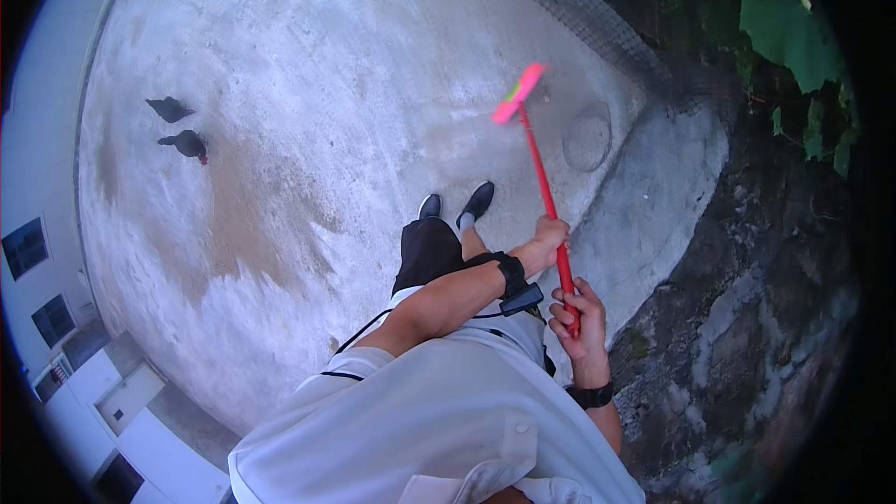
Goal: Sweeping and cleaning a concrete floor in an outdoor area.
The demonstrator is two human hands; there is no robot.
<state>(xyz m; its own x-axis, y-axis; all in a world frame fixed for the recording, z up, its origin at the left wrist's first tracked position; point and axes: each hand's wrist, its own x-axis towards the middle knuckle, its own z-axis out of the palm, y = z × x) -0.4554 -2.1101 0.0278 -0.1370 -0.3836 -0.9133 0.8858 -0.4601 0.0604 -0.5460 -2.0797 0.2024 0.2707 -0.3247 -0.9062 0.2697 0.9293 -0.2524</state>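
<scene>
Both hands are closed round a red pole (539,168): the left hand (553,231) grips partway up the shaft, while the right hand (581,315) has its fingers curled about the butt end, so the left is the nearer of the two to the pole's far end. The left forearm reaches in from the left of the pole, wearing a black wrist device (520,297); the right forearm rises from below the pole's butt, with a dark wristband (591,397). From the hands, the pole's long axis runs ahead and slightly left, to a pink head (518,95) set crosswise on its far end; the head is blurred, and I cannot tell whether it touches the concrete floor (373,56) or hangs above it. The dark shoes (478,199) stand left of the pole's middle stretch. Just right of the pole's upper part lies a round patch (587,137); farther right, a pale slab (653,196) ends against dark, rough ground (728,345), and mesh netting (597,9) bounds the floor beyond the pole's far end. The widest room is left of the pole, where the floor stretches past two dark birds (189,144), well apart from it, toward a white building (37,187).
</scene>
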